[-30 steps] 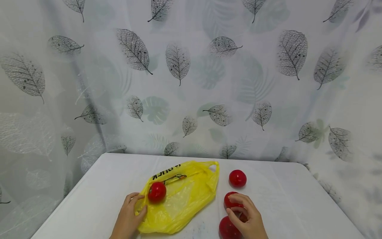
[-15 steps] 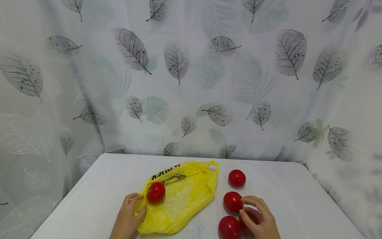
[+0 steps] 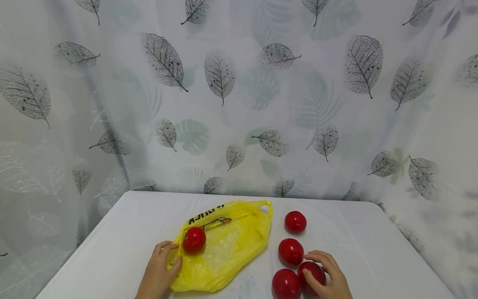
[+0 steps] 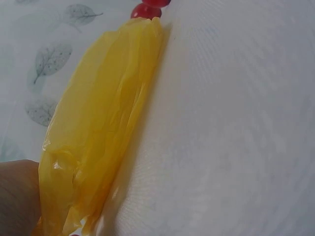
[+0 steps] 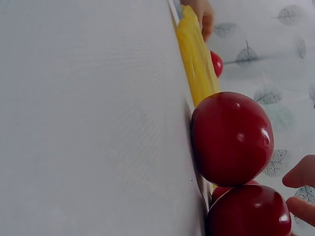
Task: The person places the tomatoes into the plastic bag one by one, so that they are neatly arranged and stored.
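Note:
A yellow plastic bag (image 3: 228,257) lies flat, with a red tomato (image 3: 194,240) on its left part. At the bag's left edge is my left hand (image 3: 157,270), its curved fingers and thumb holding the plastic; the left wrist view shows the bag (image 4: 98,118) bunched beside the hand (image 4: 17,196). My right hand (image 3: 332,279) hovers over a dark red round fruit (image 3: 313,272), thumb and fingers spread. Seen from the right wrist, the fingers (image 5: 301,172) stand apart around that fruit (image 5: 251,211), not gripping it.
More red round fruits stand nearby: one at the front (image 3: 286,284), one behind it (image 3: 291,251) and one farther back (image 3: 295,221). They sit on a white table (image 3: 373,249) right of the bag. A leaf-print curtain (image 3: 239,124) hangs behind.
My right hand has moved right and slightly down, from above the middle fruits to the fruit at the right. The left hand keeps its place on the bag.

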The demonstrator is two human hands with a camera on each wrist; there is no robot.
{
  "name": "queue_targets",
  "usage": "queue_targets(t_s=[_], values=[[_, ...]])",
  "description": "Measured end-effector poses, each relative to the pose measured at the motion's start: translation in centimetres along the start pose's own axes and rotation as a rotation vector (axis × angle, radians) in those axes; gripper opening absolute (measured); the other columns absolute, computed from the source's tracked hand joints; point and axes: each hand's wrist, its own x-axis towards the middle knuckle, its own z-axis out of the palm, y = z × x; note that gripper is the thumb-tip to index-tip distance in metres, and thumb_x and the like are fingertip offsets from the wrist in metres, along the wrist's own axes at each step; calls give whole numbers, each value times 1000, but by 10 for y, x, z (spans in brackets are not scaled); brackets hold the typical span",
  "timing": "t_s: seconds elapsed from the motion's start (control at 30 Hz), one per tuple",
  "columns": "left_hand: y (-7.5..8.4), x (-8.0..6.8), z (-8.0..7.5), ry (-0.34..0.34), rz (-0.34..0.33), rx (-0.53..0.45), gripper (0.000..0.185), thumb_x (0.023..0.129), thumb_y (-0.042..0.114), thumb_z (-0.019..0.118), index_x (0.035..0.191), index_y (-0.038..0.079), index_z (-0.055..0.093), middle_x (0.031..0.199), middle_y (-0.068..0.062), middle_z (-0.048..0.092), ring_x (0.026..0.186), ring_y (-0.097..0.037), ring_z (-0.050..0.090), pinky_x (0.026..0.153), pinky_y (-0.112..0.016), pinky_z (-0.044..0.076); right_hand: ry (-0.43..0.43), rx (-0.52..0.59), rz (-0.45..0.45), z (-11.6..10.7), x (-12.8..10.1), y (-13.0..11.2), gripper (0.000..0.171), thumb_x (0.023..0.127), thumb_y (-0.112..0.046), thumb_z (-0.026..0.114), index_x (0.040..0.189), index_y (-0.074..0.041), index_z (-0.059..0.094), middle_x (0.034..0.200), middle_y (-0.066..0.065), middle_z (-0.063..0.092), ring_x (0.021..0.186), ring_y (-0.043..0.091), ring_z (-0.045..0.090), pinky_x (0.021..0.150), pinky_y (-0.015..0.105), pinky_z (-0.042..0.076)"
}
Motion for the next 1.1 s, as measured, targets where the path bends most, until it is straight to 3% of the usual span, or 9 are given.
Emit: queue_targets(t_s=[0.17, 0.4, 0.8, 1.1], values=[[2, 1, -2, -7, -14, -6, 35, 87, 18, 69, 117, 2, 64, 131, -19, 48, 117, -38, 53, 98, -56, 45, -67, -13, 57, -2, 4, 8, 47, 78, -23, 81, 119, -11, 62, 127, 12, 54, 115, 32, 50, 88, 49, 56], [1, 1, -1, -10, -14, -8, 34, 86, 17, 69, 116, 1, 63, 131, -20, 48, 117, -39, 53, 98, -57, 45, -131, -29, 94, -2, 6, 15, 69, 65, -34, 89, 121, -9, 58, 126, 13, 52, 111, 34, 52, 78, 46, 59], [1, 1, -1, 3, -9, -1, 34, 86, 18, 69, 116, 2, 64, 130, -19, 49, 116, -38, 53, 99, -56, 46, -234, -109, 125, -11, 14, 15, 72, 65, -32, 89, 126, -8, 56, 122, 11, 53, 101, 25, 52, 78, 41, 58], [1, 0, 0, -1, -13, 2, 33, 86, 18, 69, 115, 2, 64, 130, -19, 49, 115, -37, 54, 98, -56, 46, -228, -127, 102, -13, 14, 17, 71, 67, -31, 88, 125, -7, 57, 119, 10, 56, 97, 22, 53, 79, 40, 58]])
